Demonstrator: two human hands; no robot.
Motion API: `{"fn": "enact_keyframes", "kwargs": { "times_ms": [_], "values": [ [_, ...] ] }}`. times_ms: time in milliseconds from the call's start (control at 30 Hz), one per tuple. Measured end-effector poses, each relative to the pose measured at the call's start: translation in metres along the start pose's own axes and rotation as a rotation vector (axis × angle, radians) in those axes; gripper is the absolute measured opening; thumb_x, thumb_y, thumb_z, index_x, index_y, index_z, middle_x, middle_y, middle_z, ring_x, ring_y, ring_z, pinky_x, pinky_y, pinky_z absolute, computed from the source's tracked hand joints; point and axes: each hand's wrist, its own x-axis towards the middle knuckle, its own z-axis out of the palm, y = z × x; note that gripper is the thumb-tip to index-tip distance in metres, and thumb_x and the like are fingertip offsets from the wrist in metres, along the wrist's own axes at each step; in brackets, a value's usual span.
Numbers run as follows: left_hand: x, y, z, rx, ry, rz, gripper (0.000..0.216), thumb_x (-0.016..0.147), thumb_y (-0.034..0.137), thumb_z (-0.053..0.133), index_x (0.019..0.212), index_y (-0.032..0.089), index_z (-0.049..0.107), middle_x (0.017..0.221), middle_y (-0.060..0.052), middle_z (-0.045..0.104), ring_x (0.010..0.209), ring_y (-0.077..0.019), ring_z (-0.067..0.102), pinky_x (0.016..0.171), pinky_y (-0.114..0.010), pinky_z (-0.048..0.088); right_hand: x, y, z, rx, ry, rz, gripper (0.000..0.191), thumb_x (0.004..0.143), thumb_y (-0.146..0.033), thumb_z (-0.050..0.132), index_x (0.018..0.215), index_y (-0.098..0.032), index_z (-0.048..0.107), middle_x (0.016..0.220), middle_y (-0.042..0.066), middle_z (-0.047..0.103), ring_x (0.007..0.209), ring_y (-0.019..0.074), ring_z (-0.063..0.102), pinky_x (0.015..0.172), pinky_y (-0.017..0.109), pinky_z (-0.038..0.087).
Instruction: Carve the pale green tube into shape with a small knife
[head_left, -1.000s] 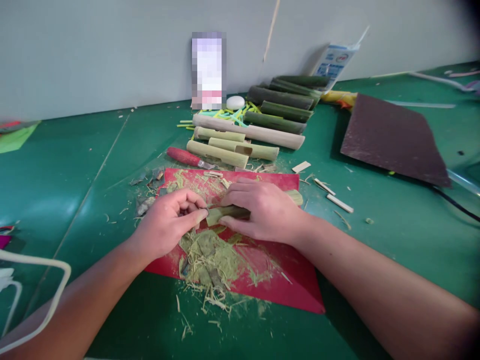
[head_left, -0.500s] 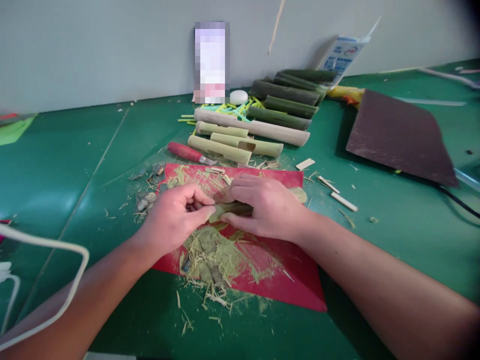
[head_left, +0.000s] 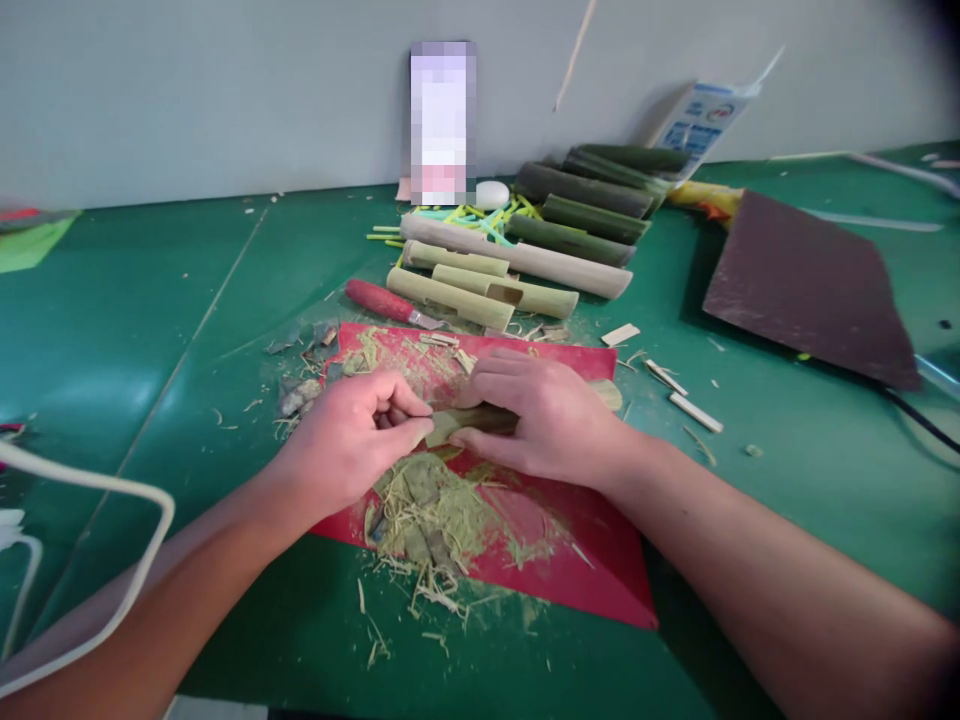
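My right hand is wrapped over a bamboo piece, pressing it down on a red sheet. The piece's pale right end shows past my knuckles. At its left end my left hand is closed in a pinch, thumb and fingertips against the bamboo's edge. Whatever the pinch holds is too small and covered to make out. Just below the hands lies a heap of greenish shavings and dust. A knife with a red handle rests beyond the sheet.
Several cut bamboo pieces lie in a row behind the sheet. A phone leans on the wall beside a white oval object. To the right is a dark brown sheet. A white cable crosses near my left forearm.
The camera view has shifted slightly, so most things sit a little further right. Both hands keep the same hold at the bamboo piece, with hardly any movement.
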Motion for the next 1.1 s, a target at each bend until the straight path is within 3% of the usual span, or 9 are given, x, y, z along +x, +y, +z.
{"fn": "enact_keyframes", "kwargs": {
  "times_ms": [500, 667, 767, 1100],
  "values": [
    [-0.001, -0.002, 0.002, 0.030, 0.034, 0.047, 0.009, 0.076, 0.025, 0.061, 0.076, 0.016, 0.062, 0.062, 0.001, 0.062, 0.053, -0.0091, 0.052, 0.048, -0.020, 0.041, 0.001, 0.001, 0.000, 0.006, 0.005, 0.002, 0.012, 0.079, -0.030, 0.056, 0.081, -0.018, 0.057, 0.076, 0.002, 0.054, 0.069, 0.0135, 0.046, 0.060, 0.027, 0.030],
    [-0.002, -0.011, -0.003, -0.064, 0.157, 0.084, 0.013, 0.079, 0.028, 0.059, 0.086, 0.017, 0.061, 0.070, 0.000, 0.062, 0.060, -0.0097, 0.055, 0.053, -0.020, 0.043, 0.000, 0.000, -0.001, -0.004, 0.007, 0.002, 0.013, 0.079, -0.031, 0.057, 0.081, -0.018, 0.059, 0.075, 0.002, 0.054, 0.071, 0.0145, 0.047, 0.061, 0.027, 0.031],
    [0.000, -0.013, -0.004, -0.066, 0.136, 0.108, 0.012, 0.079, 0.027, 0.058, 0.084, 0.016, 0.059, 0.072, -0.001, 0.061, 0.062, -0.0101, 0.055, 0.056, -0.020, 0.045, 0.000, 0.000, -0.002, -0.007, 0.009, 0.000, 0.013, 0.080, -0.030, 0.056, 0.082, -0.019, 0.060, 0.075, 0.002, 0.054, 0.071, 0.0146, 0.047, 0.061, 0.027, 0.032],
    [-0.001, -0.017, -0.003, 0.158, 0.158, 0.182, 0.011, 0.079, 0.027, 0.059, 0.086, 0.019, 0.061, 0.079, -0.001, 0.065, 0.068, -0.0124, 0.058, 0.061, -0.022, 0.046, 0.000, 0.000, -0.001, -0.006, -0.006, 0.004, 0.017, 0.081, -0.035, 0.057, 0.084, -0.018, 0.060, 0.077, 0.002, 0.056, 0.072, 0.0142, 0.048, 0.062, 0.027, 0.031]
  ]
}}
